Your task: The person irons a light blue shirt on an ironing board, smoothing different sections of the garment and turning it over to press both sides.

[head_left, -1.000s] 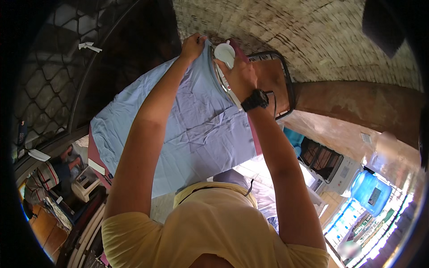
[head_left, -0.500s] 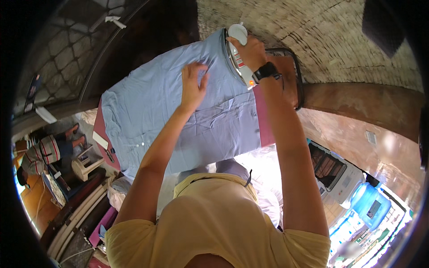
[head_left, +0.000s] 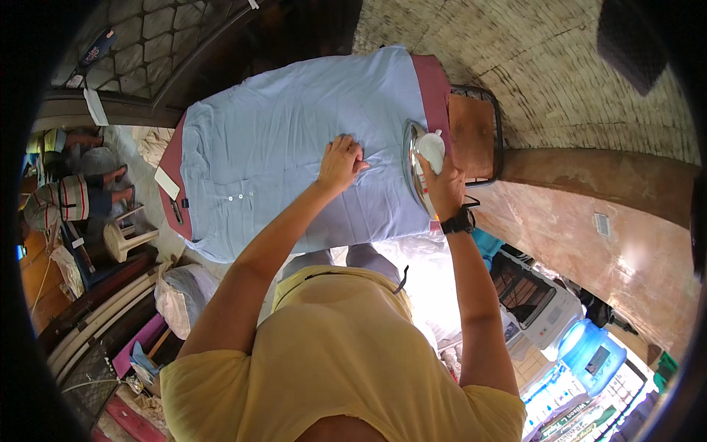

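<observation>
two hands (head_left: 340, 163), l fingers (head_left: 353, 151) on shirt (head_left: 287, 140), r grips iron (head_left: 423, 158)

A light blue shirt (head_left: 294, 140) is lying spread flat over a dark red padded board, its small white buttons showing toward the left and a white tag hanging at its left edge. A clothes iron (head_left: 421, 166) with a white handle and a shiny metal soleplate is standing tilted on its edge at the shirt's right side.
</observation>
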Action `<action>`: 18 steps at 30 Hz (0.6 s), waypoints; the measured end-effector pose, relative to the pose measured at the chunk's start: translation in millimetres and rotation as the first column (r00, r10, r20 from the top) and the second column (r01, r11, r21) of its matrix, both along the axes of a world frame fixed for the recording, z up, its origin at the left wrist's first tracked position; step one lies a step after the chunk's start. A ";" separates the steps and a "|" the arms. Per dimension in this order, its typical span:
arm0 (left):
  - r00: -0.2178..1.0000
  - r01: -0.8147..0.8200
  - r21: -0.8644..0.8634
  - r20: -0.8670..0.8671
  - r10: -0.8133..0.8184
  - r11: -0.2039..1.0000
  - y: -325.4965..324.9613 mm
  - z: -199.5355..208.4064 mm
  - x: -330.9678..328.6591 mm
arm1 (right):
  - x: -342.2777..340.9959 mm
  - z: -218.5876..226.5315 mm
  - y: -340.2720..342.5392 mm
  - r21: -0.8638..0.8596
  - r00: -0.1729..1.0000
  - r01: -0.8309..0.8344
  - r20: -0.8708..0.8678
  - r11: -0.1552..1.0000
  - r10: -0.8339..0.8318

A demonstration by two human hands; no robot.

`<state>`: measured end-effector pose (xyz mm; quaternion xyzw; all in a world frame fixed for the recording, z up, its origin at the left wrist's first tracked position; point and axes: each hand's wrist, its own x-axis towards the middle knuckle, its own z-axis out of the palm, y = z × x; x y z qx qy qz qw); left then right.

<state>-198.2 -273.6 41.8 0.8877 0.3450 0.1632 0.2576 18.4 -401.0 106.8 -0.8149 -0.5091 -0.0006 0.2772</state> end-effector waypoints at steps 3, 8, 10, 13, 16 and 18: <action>0.999 -0.043 -0.151 -0.022 0.040 0.988 7.5 3.5 0.8 | -3.5 -0.2 12.7 -0.066 0.990 0.106 0.102 0.992 -0.099; 0.995 -0.073 -0.065 0.058 0.077 0.995 6.2 2.6 -0.8 | -2.0 0.5 11.5 -0.065 0.996 0.054 0.075 0.996 -0.049; 0.989 -0.004 0.042 0.150 -0.003 0.999 -5.5 1.3 3.6 | -8.9 1.4 15.2 -0.073 0.983 0.121 0.150 0.990 -0.109; 0.947 0.153 0.004 0.286 -0.148 0.988 -29.4 -13.7 18.4 | -2.1 1.2 14.7 -0.093 0.992 0.095 0.097 0.991 -0.086; 0.932 0.099 0.009 0.350 -0.096 0.995 -45.4 -16.8 29.6 | -5.1 -1.0 14.6 -0.037 0.988 0.130 0.085 0.991 -0.126; 0.923 0.033 -0.014 0.384 -0.025 0.999 -47.3 -17.2 28.1 | -5.1 0.5 14.3 -0.058 0.989 0.135 0.070 0.989 -0.131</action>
